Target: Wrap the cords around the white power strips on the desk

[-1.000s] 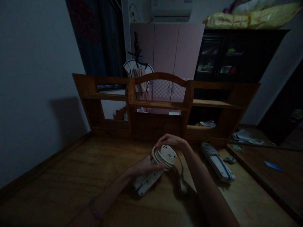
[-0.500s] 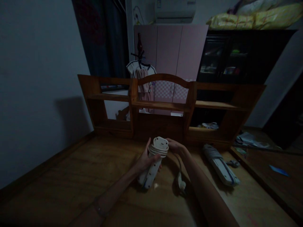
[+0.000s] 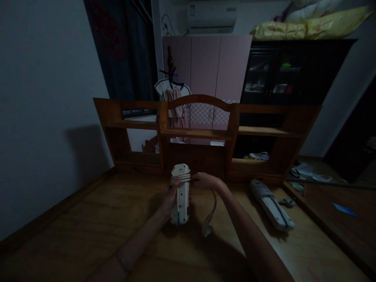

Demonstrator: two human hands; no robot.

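Note:
A white power strip (image 3: pixel 183 199) stands nearly upright in my left hand (image 3: pixel 169 199), whose fingers wrap round its side with the thumb across the front. Several turns of its white cord (image 3: pixel 184 178) circle the upper part. To the right, my right hand (image 3: pixel 202 180) is closed on the cord close to the strip. From that hand the loose end hangs down to the plug (image 3: pixel 207 228), just above or on the wooden surface. Farther right lies a second power strip (image 3: pixel 274 209), its grey cord wound about one end.
The wooden surface (image 3: pixel 117 219) meets a wall on the left. Along its far side stands a low wooden shelf unit (image 3: pixel 196 134). A raised wooden edge (image 3: pixel 323 229) borders it on the right, with a blue sheet (image 3: pixel 344 209) beyond.
My left hand has moved slightly left and turned the power strip more upright. My right hand has shifted left with the cord, and the plug has swung left and lower.

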